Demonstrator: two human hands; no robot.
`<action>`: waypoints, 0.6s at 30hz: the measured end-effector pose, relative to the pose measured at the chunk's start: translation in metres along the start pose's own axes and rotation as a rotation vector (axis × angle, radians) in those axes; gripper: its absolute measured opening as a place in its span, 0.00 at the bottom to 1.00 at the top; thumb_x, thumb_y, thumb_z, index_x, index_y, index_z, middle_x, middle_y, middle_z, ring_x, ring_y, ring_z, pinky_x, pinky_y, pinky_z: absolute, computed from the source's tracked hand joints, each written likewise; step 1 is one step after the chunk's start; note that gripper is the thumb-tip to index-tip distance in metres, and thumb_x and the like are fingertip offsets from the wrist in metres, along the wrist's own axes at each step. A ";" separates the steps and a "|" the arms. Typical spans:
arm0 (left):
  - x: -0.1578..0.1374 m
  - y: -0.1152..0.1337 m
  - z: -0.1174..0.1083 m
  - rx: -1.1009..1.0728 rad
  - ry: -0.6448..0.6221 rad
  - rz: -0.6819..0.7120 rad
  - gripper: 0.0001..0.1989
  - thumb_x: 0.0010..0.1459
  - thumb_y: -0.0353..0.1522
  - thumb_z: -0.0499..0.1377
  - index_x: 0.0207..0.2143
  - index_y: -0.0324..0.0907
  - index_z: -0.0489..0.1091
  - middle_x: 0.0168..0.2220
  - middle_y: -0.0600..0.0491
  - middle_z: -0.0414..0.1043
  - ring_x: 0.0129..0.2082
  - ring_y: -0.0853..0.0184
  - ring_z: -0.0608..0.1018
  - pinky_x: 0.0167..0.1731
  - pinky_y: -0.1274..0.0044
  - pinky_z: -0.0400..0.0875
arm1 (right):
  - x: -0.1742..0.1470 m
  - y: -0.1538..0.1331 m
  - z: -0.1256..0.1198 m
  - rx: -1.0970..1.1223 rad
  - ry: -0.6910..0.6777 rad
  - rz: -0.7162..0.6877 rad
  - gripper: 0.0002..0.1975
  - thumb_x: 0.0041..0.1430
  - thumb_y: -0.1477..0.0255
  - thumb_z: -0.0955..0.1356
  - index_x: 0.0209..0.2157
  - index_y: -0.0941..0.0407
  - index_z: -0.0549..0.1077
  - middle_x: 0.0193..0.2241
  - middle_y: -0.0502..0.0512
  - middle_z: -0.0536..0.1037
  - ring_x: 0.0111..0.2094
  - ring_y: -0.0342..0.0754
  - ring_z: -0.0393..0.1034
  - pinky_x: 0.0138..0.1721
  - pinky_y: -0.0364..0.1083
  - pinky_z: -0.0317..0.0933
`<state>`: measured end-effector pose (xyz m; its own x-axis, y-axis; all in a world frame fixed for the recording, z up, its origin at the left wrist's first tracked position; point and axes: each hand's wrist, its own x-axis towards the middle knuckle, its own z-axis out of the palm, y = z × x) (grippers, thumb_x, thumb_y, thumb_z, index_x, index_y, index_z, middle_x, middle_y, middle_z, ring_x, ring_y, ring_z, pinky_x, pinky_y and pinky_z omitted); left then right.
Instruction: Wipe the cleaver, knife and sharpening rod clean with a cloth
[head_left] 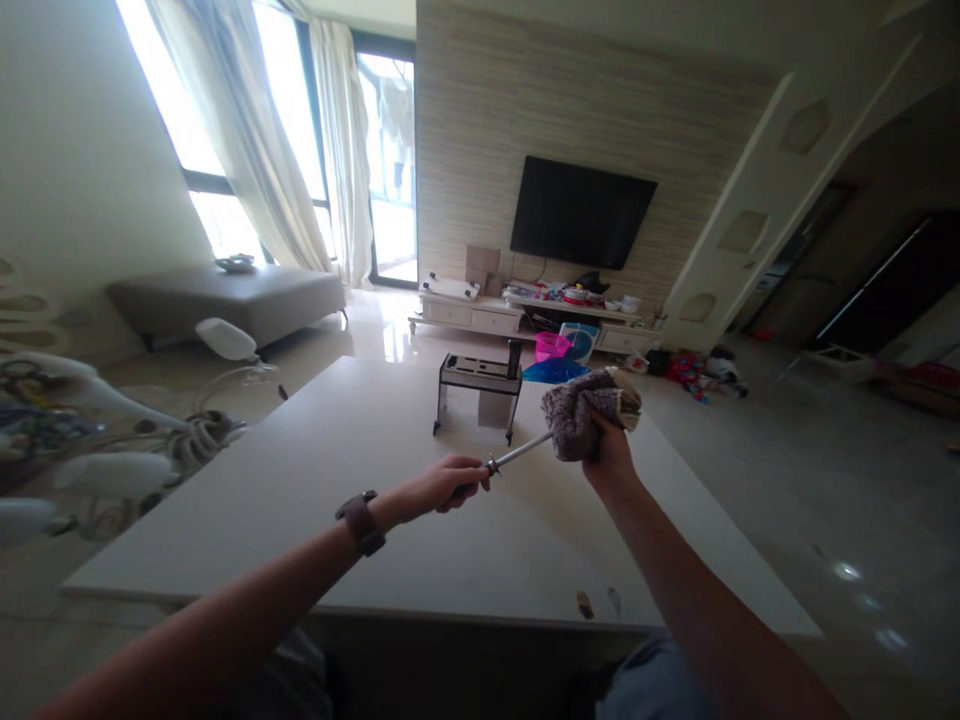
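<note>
My left hand (454, 484) is closed around the dark handle of a sharpening steel (525, 448), and a watch sits on that wrist. From the hand's guard end, the metal rod slants up to the right. Its far end is hidden in a bunched grey-brown fuzzy cloth (576, 412) with a beige edge. Gripping this cloth around the rod is my right hand (611, 455), its fingers partly covered. Behind my left hand, a knife block (480, 372) with slots in its top stands on the white table (360, 480). One black handle (514, 358) sticks up from it.
Two small items, one a dark and yellowish piece (584, 605), lie by the table's near edge. A blue object (555, 370) shows past the far edge. A lamp with white shades (226, 340) stands at left. Beyond are a TV cabinet (472, 317) and a grey bench (240, 300).
</note>
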<state>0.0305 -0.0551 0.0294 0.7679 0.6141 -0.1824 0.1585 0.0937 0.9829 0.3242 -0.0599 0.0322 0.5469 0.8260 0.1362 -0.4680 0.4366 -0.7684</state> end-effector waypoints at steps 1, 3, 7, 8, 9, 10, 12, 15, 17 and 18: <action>0.002 -0.003 -0.006 -0.004 0.000 -0.005 0.24 0.59 0.51 0.60 0.37 0.36 0.71 0.26 0.59 0.58 0.20 0.76 0.59 0.16 0.81 0.48 | 0.000 0.006 0.000 -0.009 0.020 0.043 0.22 0.47 0.72 0.78 0.46 0.57 0.79 0.42 0.56 0.85 0.43 0.54 0.81 0.51 0.58 0.73; 0.005 -0.012 -0.013 -0.021 0.014 -0.015 0.25 0.60 0.52 0.59 0.36 0.36 0.71 0.26 0.59 0.57 0.20 0.76 0.58 0.16 0.81 0.47 | -0.005 0.020 -0.001 -0.024 0.062 0.122 0.23 0.46 0.71 0.78 0.47 0.56 0.79 0.43 0.55 0.85 0.45 0.53 0.80 0.51 0.55 0.73; 0.008 -0.031 -0.007 -0.064 0.040 -0.040 0.26 0.58 0.53 0.61 0.34 0.37 0.68 0.25 0.60 0.57 0.19 0.78 0.57 0.15 0.82 0.46 | -0.034 0.048 -0.002 -0.047 0.074 0.195 0.20 0.45 0.70 0.79 0.43 0.55 0.80 0.42 0.53 0.85 0.46 0.54 0.80 0.51 0.53 0.74; 0.009 -0.034 -0.002 -0.081 0.047 -0.040 0.26 0.58 0.54 0.61 0.33 0.38 0.67 0.25 0.60 0.56 0.19 0.78 0.57 0.15 0.82 0.46 | -0.044 0.054 0.000 -0.059 0.056 0.215 0.21 0.44 0.70 0.80 0.42 0.54 0.80 0.42 0.53 0.85 0.46 0.54 0.80 0.52 0.54 0.74; 0.011 -0.036 0.002 -0.099 0.057 -0.035 0.26 0.57 0.54 0.61 0.33 0.38 0.67 0.24 0.61 0.55 0.18 0.78 0.57 0.15 0.82 0.46 | -0.054 0.060 0.003 -0.072 0.031 0.229 0.21 0.42 0.70 0.80 0.42 0.55 0.81 0.43 0.53 0.85 0.46 0.55 0.80 0.52 0.54 0.73; 0.013 -0.039 0.007 -0.120 0.071 -0.025 0.26 0.57 0.54 0.61 0.32 0.39 0.66 0.23 0.61 0.55 0.18 0.77 0.56 0.15 0.83 0.46 | -0.063 0.064 0.007 -0.090 0.006 0.241 0.23 0.41 0.70 0.81 0.42 0.55 0.81 0.43 0.54 0.85 0.46 0.55 0.80 0.53 0.55 0.73; 0.017 -0.043 0.015 -0.149 0.104 0.004 0.24 0.56 0.52 0.61 0.33 0.40 0.66 0.21 0.62 0.54 0.16 0.77 0.56 0.14 0.83 0.46 | -0.081 0.073 0.014 -0.133 -0.040 0.268 0.25 0.39 0.70 0.82 0.43 0.56 0.81 0.43 0.55 0.85 0.46 0.56 0.80 0.54 0.56 0.72; 0.020 -0.051 0.020 -0.152 0.143 0.041 0.18 0.55 0.47 0.61 0.33 0.41 0.66 0.18 0.62 0.54 0.15 0.76 0.57 0.14 0.83 0.47 | -0.098 0.080 0.020 -0.172 -0.049 0.269 0.28 0.36 0.71 0.82 0.43 0.56 0.80 0.44 0.56 0.85 0.47 0.57 0.79 0.56 0.58 0.70; 0.021 -0.056 0.020 -0.137 0.139 0.049 0.16 0.56 0.45 0.59 0.32 0.41 0.66 0.17 0.62 0.55 0.15 0.76 0.58 0.14 0.83 0.48 | -0.102 0.081 0.021 -0.184 -0.033 0.258 0.28 0.36 0.70 0.82 0.43 0.56 0.80 0.43 0.56 0.85 0.47 0.58 0.79 0.56 0.59 0.69; 0.021 -0.058 0.019 -0.132 0.135 0.054 0.15 0.57 0.44 0.59 0.32 0.41 0.66 0.18 0.62 0.55 0.15 0.76 0.58 0.14 0.83 0.48 | -0.102 0.081 0.021 -0.187 -0.030 0.252 0.28 0.36 0.70 0.82 0.43 0.56 0.80 0.43 0.56 0.85 0.47 0.58 0.79 0.56 0.59 0.69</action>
<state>0.0496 -0.0624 -0.0324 0.6815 0.7196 -0.1331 0.0297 0.1546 0.9875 0.2163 -0.1010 -0.0307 0.4074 0.9115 -0.0568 -0.4492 0.1458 -0.8815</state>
